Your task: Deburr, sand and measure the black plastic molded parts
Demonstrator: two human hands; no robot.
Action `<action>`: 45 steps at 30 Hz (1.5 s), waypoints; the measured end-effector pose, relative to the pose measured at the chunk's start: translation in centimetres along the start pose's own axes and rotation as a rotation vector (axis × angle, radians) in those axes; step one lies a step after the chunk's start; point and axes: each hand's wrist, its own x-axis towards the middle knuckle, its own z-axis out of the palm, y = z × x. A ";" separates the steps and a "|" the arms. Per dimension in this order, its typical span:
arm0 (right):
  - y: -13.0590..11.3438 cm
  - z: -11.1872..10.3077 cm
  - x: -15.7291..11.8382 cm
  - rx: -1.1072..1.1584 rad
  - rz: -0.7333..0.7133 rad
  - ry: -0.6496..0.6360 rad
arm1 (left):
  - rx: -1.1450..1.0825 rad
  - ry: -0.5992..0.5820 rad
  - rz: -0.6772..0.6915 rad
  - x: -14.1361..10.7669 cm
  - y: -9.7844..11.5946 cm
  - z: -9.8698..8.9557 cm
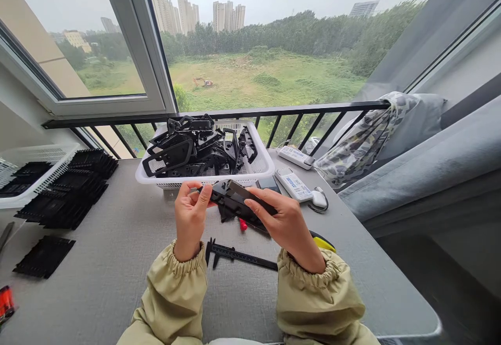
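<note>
A long black moulded plastic part (230, 197) is held up at a slant above the table, in front of the white basket. My left hand (191, 209) pinches its left end between thumb and fingers. Around its right end my right hand (284, 219) is closed, thumb on the near side. Below the part, a black vernier caliper (242, 255) lies on the table, its right end hidden by my right sleeve. A small red object (243, 225) shows just under the part. Something yellow and black (324, 243) lies partly behind my right wrist.
The white plastic basket (263, 163) at the back holds several black plastic parts (195, 149). Stacked flat black pieces (74, 188) and another white basket (58, 158) stand at left. White devices (294, 184) with cables lie at right. A black railing (282, 110) runs behind.
</note>
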 end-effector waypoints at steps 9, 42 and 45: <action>-0.5 -0.4 -0.1 0.049 0.029 -0.109 | -0.056 0.000 0.008 0.0 -0.4 0.1; -1.6 0.0 -0.3 -0.045 0.045 -0.271 | -0.030 -0.080 0.158 -0.7 -0.8 -0.1; -1.5 0.0 -0.4 -0.032 0.038 -0.267 | -0.025 -0.103 0.150 -0.7 -0.8 0.0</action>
